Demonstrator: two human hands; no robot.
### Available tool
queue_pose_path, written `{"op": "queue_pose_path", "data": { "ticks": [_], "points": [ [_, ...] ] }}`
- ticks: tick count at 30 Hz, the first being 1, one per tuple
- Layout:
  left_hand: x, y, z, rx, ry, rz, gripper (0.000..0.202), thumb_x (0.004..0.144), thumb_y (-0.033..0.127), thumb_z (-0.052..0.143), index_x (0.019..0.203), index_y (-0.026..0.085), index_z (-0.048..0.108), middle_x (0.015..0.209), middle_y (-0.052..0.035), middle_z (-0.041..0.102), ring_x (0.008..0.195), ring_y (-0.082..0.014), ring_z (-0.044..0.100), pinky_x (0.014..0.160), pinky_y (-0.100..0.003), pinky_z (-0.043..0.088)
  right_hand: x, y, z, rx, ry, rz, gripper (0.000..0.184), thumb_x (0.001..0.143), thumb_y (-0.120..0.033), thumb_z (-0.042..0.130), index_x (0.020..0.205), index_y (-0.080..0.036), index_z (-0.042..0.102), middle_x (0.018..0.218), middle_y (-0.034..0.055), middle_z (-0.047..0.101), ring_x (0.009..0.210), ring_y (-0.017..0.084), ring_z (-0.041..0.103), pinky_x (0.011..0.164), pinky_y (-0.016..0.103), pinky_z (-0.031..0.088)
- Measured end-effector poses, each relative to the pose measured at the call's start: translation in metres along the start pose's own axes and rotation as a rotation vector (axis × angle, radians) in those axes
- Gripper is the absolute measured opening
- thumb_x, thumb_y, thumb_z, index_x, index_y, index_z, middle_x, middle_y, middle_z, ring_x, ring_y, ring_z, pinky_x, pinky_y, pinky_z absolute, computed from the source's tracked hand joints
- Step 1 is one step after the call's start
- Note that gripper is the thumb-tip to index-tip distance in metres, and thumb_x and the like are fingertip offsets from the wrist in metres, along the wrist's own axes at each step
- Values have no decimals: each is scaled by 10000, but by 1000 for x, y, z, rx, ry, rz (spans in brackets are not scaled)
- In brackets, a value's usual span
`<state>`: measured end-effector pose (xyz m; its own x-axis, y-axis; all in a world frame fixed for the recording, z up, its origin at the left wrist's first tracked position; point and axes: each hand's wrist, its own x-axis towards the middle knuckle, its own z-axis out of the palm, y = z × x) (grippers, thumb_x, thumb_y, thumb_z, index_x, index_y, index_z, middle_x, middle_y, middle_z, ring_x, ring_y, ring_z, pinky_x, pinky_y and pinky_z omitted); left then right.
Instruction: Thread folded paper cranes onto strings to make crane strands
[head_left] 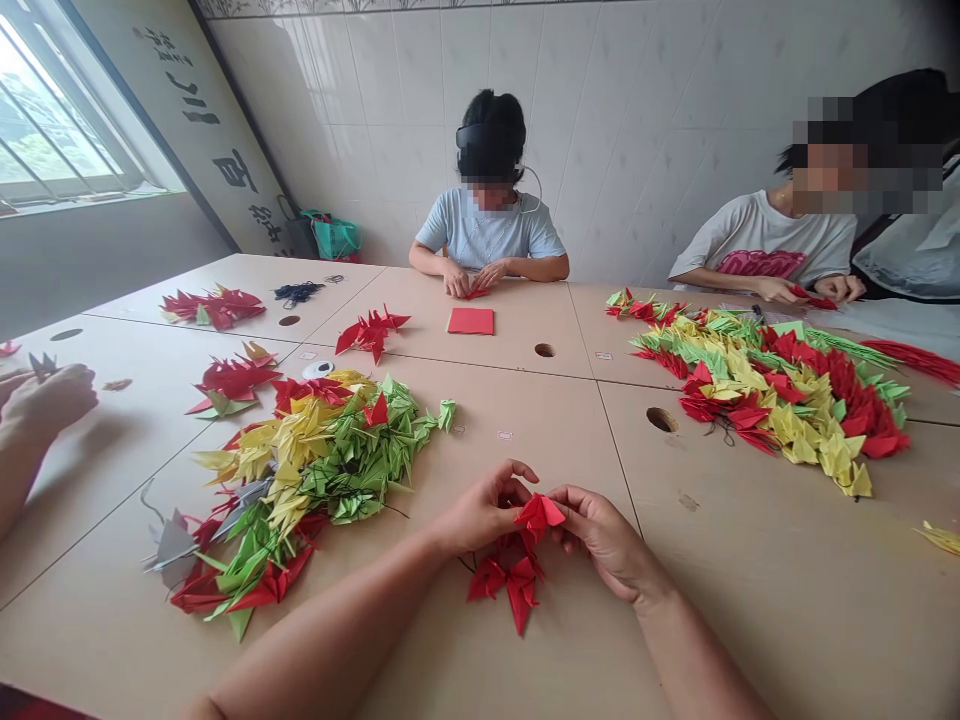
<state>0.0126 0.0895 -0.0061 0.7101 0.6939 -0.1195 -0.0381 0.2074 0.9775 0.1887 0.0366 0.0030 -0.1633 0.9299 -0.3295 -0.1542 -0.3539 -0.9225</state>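
Between my two hands, just above the table, is a red folded paper crane. My left hand pinches it from the left, and my right hand grips its right side with thumb and finger. Right below, several more red paper cranes lie on the table, and a dark cord shows at their left. To the left of my left forearm spreads a large pile of green, yellow, red and grey paper cranes. Whether the held crane is joined to the cord cannot be made out.
Strings of coloured cranes lie at the right. Red paper sheets sit before a co-worker opposite. Another person folds red paper at far right. A co-worker's hands reach in at left. Holes pierce the table.
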Motion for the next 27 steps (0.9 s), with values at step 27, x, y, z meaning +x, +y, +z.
{"op": "queue_pose_path", "data": {
  "ticks": [27],
  "points": [
    [0,-5,2,128,-2,101,497,669,332,740,1093,196,519,961,-41,565,783,-115,518,700,-242,429,-4,-1,7,-115,8,-37,411,776,-405,631,1127,-220,528,876,20,606,717,138,499,564,227,350]
  ]
}}
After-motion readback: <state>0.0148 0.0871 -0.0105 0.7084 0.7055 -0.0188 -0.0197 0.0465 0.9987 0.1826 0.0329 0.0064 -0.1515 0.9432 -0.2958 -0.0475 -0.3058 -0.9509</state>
